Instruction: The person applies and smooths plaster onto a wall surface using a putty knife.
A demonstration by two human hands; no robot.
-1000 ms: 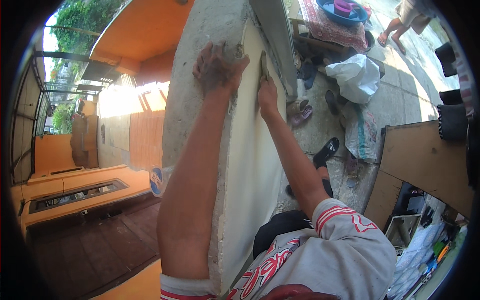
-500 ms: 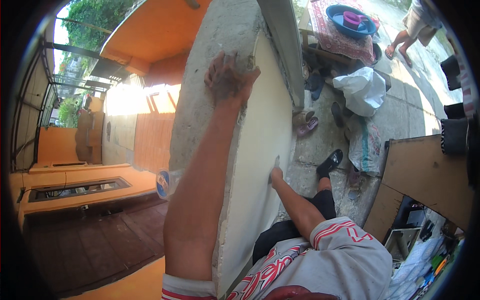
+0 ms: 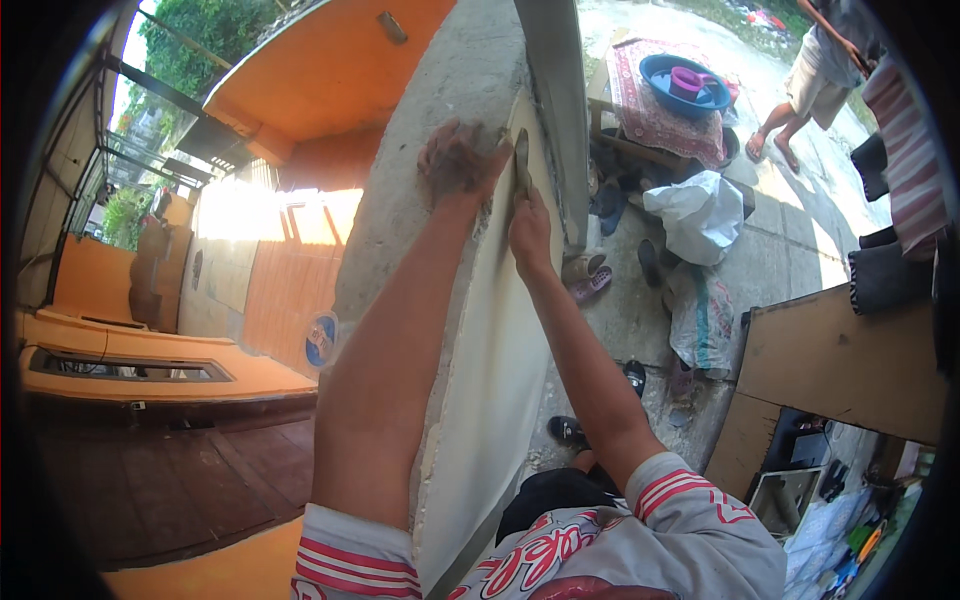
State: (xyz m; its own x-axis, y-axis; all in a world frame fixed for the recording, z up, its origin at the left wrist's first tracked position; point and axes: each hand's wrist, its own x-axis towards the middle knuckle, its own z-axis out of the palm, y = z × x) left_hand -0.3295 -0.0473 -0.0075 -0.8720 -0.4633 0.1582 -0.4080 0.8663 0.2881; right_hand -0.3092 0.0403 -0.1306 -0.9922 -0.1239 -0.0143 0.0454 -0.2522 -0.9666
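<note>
Left hand [image 3: 462, 165]: on the far part of the rough concrete wall top [image 3: 455, 70], fingers bent and spread over it, gripping no loose object that I can see; I take it as a brace for my lean. Thumb just beside the blade; touching or not, I cannot tell.

Right hand [image 3: 530, 230]: closed round a flat-bladed tool [image 3: 522, 150], apart from the left. Blade points far, along the pale smooth wall face [image 3: 490, 340], near its upper edge; probably held lengthwise so the flat follows the surface. Contact along the blade: unclear to me.

Grey post [image 3: 557, 110]: just right of the blade, bounding the working space.

Farther right: blue basin [image 3: 685, 108] holding a pink dipper [image 3: 686, 79], set on a red patterned cloth [image 3: 635, 105], presumably to keep it off the ground; nearer, a white sack [image 3: 697, 220].
</note>
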